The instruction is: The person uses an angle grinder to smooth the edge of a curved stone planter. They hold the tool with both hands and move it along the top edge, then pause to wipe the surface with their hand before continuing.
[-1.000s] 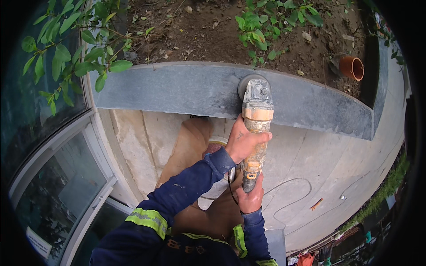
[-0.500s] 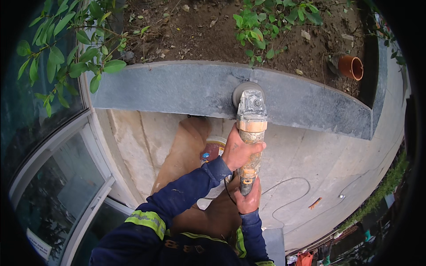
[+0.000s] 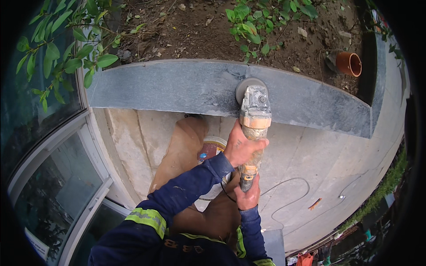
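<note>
An angle grinder, worn and dusty with orange parts, lies across both my hands. My left hand wraps round its body just behind the orange collar. Lower down, my right hand grips its rear end, where a dark cord runs off. At the far end, the round disc is over the grey stone slab that caps the planter wall, close to a joint. Pale dust and dark smudges mark the stone around the disc. The disc's underside is hidden, so I cannot tell whether it touches.
Beyond the slab is a soil bed with leafy plants and a tipped terracotta pot. A bucket stands below my left forearm. A cable curls over the concrete floor on the right. A framed glass door is at left.
The grinder and both hands have shifted slightly right along the slab. The view has moved a little too. Both hands keep the same hold.
</note>
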A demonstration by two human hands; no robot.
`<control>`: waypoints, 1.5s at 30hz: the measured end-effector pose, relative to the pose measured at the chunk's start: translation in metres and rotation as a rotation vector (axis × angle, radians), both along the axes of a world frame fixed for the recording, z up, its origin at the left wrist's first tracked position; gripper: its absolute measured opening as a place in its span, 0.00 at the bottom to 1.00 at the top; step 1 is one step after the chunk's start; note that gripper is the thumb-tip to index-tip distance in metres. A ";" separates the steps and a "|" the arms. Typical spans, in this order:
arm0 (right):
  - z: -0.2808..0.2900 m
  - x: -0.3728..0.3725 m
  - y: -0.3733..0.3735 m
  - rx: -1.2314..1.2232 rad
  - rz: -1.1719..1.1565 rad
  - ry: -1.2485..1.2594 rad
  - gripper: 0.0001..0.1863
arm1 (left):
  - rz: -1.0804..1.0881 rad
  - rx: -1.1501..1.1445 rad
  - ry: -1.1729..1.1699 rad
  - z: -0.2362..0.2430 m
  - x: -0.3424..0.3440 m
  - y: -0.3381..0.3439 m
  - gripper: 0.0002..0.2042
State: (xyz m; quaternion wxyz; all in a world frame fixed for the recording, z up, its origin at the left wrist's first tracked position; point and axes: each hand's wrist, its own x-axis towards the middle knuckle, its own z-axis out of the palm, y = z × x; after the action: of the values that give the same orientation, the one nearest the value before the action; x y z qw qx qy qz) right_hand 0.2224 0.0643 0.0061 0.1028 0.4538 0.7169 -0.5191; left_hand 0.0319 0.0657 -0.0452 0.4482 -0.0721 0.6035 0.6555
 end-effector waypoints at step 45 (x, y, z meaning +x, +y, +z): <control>0.006 -0.009 -0.006 0.035 0.009 -0.018 0.41 | 0.011 0.046 -0.109 0.002 -0.005 -0.010 0.27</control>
State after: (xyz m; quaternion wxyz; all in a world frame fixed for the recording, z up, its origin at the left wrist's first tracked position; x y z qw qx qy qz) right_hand 0.2131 0.0587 0.0119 0.1038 0.4569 0.7271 -0.5019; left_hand 0.0264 0.0560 -0.0433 0.4782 -0.1008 0.5627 0.6668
